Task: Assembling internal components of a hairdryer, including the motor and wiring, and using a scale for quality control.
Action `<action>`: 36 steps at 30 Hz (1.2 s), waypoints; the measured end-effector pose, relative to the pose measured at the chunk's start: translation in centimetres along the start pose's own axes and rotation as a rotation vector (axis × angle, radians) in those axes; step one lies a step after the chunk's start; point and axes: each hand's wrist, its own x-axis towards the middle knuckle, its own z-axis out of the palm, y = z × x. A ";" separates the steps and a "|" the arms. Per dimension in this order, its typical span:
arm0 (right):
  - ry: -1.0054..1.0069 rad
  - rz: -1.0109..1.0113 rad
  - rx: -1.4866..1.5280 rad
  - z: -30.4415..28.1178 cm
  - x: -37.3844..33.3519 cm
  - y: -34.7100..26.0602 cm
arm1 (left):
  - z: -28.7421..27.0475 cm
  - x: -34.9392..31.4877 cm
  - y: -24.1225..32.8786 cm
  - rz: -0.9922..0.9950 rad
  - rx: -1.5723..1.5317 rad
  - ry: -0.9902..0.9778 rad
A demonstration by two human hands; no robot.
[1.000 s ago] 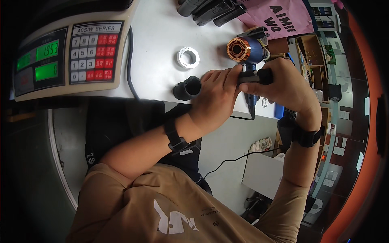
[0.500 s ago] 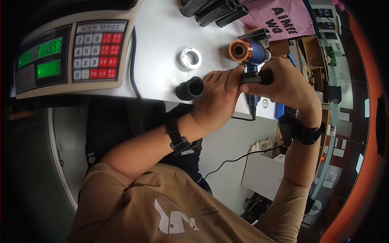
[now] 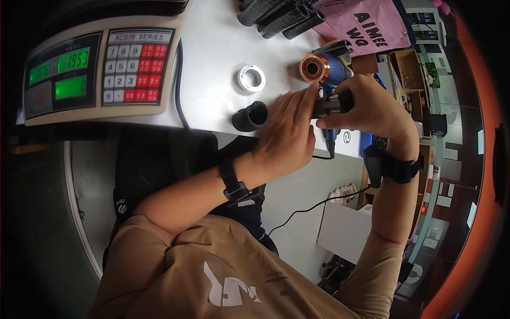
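A blue hair dryer [image 3: 325,69] with a copper-coloured round end lies at the near edge of the white table [image 3: 212,80]. My right hand [image 3: 372,106] is closed around its dark handle [image 3: 334,103]. My left hand [image 3: 287,133] rests flat beside it, fingertips touching the handle near the dryer's body. A black cylindrical nozzle [image 3: 249,115] lies just left of my left hand. A white ring [image 3: 251,77] sits on the table behind it.
A beige weighing scale [image 3: 95,72] with green displays and a red and white keypad stands at the left. Several black tubes [image 3: 279,13] and a pink paper sheet [image 3: 366,24] lie at the back. A black cable [image 3: 313,207] hangs below the table edge.
The dryer's copper end has tilted slightly back and left. My left hand's fingers have stretched out toward the handle. The right hand keeps its grip.
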 end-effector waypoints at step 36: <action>0.131 -0.228 0.132 2.4 -0.1 3.2 | -0.6 3.1 1.5 0.364 -0.124 0.085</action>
